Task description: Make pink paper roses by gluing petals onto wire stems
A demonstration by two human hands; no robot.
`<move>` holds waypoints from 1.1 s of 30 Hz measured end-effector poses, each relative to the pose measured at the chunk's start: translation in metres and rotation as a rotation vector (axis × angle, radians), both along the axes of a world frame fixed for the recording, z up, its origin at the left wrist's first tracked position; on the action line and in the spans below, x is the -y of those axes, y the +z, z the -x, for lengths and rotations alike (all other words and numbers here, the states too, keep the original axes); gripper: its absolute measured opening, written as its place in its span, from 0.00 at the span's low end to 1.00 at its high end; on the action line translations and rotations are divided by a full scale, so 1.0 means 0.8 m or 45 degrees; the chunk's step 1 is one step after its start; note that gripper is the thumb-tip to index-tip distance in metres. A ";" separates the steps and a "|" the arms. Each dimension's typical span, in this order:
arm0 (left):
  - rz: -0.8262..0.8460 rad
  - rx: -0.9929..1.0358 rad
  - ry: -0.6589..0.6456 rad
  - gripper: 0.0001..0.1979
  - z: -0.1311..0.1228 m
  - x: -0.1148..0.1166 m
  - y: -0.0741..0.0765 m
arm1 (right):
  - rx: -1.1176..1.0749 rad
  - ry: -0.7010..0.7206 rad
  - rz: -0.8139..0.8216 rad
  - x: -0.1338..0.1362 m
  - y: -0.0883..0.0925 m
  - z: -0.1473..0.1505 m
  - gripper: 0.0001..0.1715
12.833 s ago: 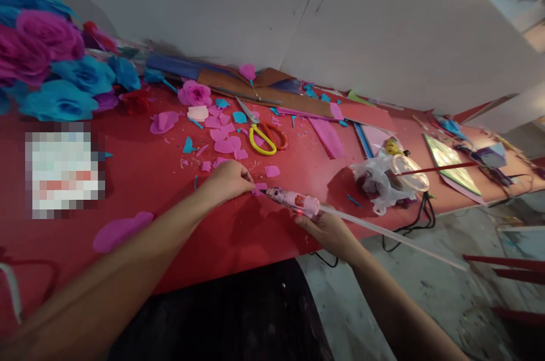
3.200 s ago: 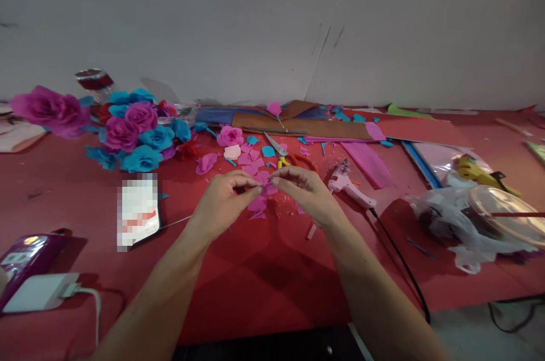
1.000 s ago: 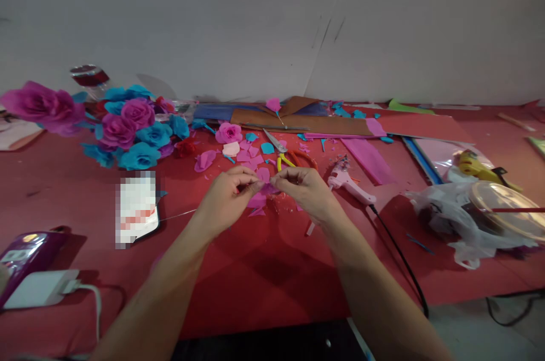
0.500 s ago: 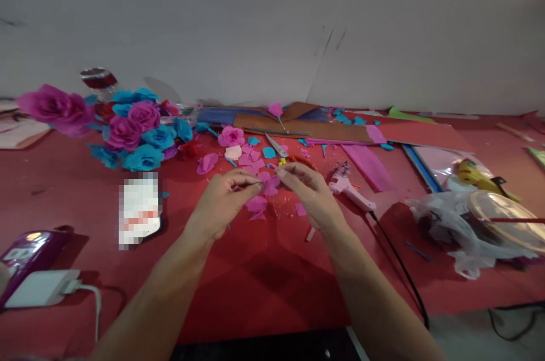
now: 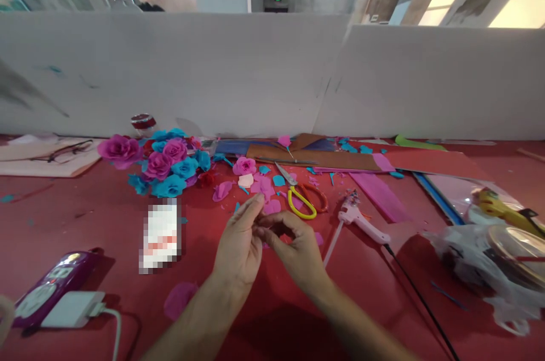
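Note:
My left hand (image 5: 238,247) stands upright over the red table (image 5: 97,219), fingers stretched up and held together. My right hand (image 5: 300,253) is curled in a pinch, its fingertips against the left palm. A sliver of pink paper shows between the two hands; most of it is hidden. Loose pink paper petals (image 5: 264,186) lie just beyond my fingertips. Yellow-handled scissors (image 5: 301,205) and a pink-white glue gun (image 5: 363,222) lie to the right of my hands.
A bunch of pink and blue paper flowers (image 5: 164,165) sits back left, a single pink rose (image 5: 244,166) beside it. A phone (image 5: 160,235), a purple power strip (image 5: 55,281) and a white charger (image 5: 74,309) lie left. A plastic bag (image 5: 472,247) lies right. White partition (image 5: 255,77) behind.
My view has tilted up, so the hands sit lower in the picture. My left fingers have straightened out of their pinch, and the right fingertips now press at the left palm.

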State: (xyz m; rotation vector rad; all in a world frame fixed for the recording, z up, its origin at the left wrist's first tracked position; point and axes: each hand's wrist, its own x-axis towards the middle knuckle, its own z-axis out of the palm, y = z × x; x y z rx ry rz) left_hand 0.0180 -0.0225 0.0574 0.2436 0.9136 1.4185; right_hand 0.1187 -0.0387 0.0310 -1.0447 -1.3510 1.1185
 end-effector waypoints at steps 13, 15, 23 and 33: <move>-0.105 -0.295 -0.578 0.12 0.044 -0.024 -0.006 | 0.001 0.114 0.196 -0.009 -0.004 -0.008 0.07; -0.150 -0.338 -0.597 0.10 0.045 -0.026 -0.006 | -0.008 0.150 0.178 -0.010 -0.003 -0.010 0.07; -0.207 -0.412 -0.571 0.08 0.047 -0.023 -0.007 | -0.035 0.265 0.163 -0.010 -0.001 -0.014 0.07; -0.171 -0.341 -0.622 0.08 0.051 -0.028 -0.009 | -0.091 0.361 0.191 -0.013 -0.004 -0.014 0.07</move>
